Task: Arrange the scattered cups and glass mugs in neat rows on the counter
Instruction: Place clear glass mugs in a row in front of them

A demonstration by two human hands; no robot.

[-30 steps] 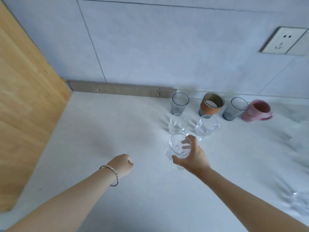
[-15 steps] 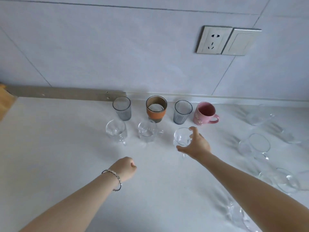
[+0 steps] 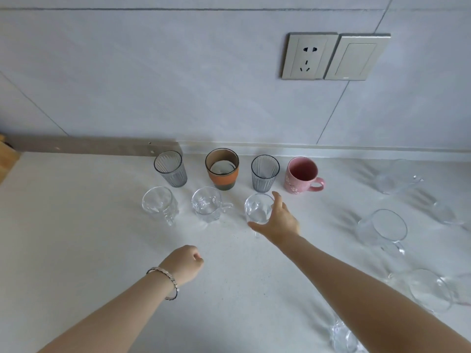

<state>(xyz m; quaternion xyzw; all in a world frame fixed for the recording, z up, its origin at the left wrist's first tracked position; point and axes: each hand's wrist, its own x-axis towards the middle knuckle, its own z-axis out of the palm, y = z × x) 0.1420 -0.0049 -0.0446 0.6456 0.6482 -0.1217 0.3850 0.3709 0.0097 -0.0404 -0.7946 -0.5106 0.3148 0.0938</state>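
Against the wall stands a back row: a grey ribbed glass (image 3: pixel 170 168), an orange-banded cup (image 3: pixel 222 168), a second grey ribbed glass (image 3: pixel 265 173) and a pink mug (image 3: pixel 301 175). In front of them stand two clear glass mugs (image 3: pixel 158 205) (image 3: pixel 207 204). A third clear glass mug (image 3: pixel 258 208) rests on the counter in line with them, below the second grey glass; my right hand (image 3: pixel 278 221) wraps its right side, thumb under it and fingers at its rim. My left hand (image 3: pixel 184 263), with a bracelet at the wrist, hovers as a fist nearer me, holding nothing.
Several more clear glass mugs lie scattered at the right: one (image 3: pixel 382 226) mid-right, one (image 3: pixel 395 178) by the wall, one (image 3: pixel 429 290) at the lower right, one (image 3: pixel 344 337) under my right forearm. A socket and switch plate (image 3: pixel 335 56) sits on the wall. A wooden panel (image 3: pixel 6 159) is at far left.
My right hand carried the clear glass mug to the right and set it down as third in the front row; its fingers have loosened around it. The view swung right. My left fist stayed put.
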